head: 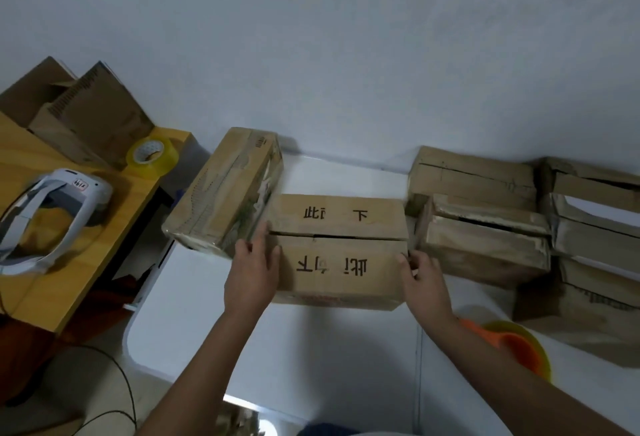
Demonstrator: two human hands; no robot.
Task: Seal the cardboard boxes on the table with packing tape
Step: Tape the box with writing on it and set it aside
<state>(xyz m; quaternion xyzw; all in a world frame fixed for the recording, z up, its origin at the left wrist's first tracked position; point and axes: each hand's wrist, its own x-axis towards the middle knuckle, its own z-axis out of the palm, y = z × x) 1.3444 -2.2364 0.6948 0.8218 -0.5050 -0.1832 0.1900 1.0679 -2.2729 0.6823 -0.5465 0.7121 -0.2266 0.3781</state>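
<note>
Between the left hand (252, 276) and the right hand (423, 274), the unsealed cardboard box (337, 250) bears black Chinese characters upside down to the camera. The near flap seems to read 此面向下; the far flap's are less legible.
</note>
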